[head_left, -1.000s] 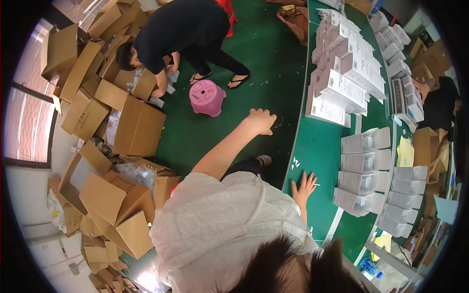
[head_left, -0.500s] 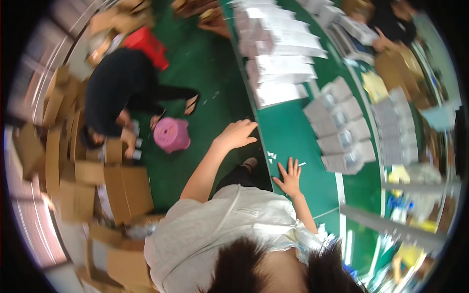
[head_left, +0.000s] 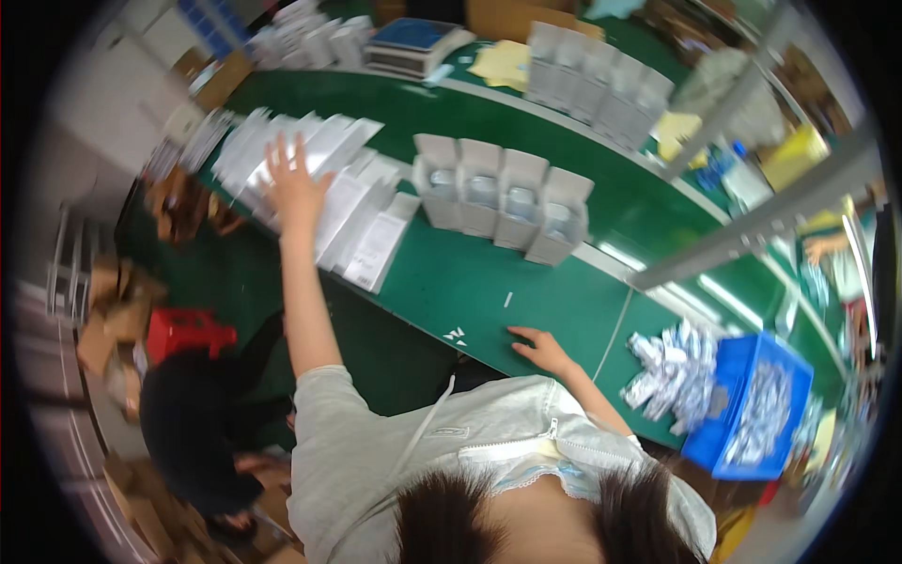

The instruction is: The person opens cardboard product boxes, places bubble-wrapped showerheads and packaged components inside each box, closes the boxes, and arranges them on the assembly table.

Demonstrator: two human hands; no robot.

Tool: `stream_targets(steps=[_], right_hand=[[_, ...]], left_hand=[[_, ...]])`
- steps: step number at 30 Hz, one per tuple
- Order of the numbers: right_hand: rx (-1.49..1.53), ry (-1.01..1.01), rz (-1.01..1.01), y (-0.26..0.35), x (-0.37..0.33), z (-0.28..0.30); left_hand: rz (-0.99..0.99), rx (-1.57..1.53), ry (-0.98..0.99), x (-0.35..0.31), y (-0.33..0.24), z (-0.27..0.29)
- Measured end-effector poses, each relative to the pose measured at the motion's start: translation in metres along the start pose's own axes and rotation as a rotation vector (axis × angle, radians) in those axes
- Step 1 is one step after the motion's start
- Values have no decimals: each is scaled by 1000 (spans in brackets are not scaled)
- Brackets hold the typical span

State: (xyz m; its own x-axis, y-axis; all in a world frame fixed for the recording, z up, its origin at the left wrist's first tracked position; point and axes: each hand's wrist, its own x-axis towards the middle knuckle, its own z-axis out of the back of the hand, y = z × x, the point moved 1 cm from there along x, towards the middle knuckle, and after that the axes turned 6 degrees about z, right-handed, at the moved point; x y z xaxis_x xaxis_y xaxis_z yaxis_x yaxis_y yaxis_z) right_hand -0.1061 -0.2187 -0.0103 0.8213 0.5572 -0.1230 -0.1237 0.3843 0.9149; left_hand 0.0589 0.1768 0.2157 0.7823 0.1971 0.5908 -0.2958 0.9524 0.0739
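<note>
My left hand [head_left: 297, 188] reaches far out with spread fingers over a row of flat white cartons [head_left: 362, 221]; whether it touches them I cannot tell. Low over the green worktable [head_left: 427, 301], my right hand [head_left: 543, 352] has its fingers stretched and holds nothing. Beyond it stand several upright white boxes [head_left: 520, 209] with raised flaps, each with a clear, rounded item inside. Small white paper scraps [head_left: 455, 336] and a thin white strip [head_left: 508, 300] lie on the tabletop near my right hand.
At the right, a blue bin [head_left: 722, 442] holds many small wrapped packets, beside a loose pile of packets [head_left: 672, 371]. A grey metal post [head_left: 742, 235] slants across the right. More open boxes [head_left: 597, 85] stand beyond. A person in black [head_left: 193, 423] bends near a red stool [head_left: 188, 331].
My view has turned toward the table. My left hand has gone from beside the table's edge to over the flat cartons. My right hand stays low over the table, fingers less spread.
</note>
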Motion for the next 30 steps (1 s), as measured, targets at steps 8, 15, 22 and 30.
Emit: stream_targets(steps=[8, 15, 22, 30], right_hand=[[141, -403, -184, 22, -61, 51], [133, -451, 132, 63, -54, 83], [663, -584, 220, 85, -59, 95], [249, -675, 140, 47, -112, 100]], left_hand=[[68, 268, 295, -7, 30, -73], [-145, -776, -233, -94, -104, 51], [-552, -1038, 323, -229, -254, 84], [-309, -1809, 821, -245, -311, 81]])
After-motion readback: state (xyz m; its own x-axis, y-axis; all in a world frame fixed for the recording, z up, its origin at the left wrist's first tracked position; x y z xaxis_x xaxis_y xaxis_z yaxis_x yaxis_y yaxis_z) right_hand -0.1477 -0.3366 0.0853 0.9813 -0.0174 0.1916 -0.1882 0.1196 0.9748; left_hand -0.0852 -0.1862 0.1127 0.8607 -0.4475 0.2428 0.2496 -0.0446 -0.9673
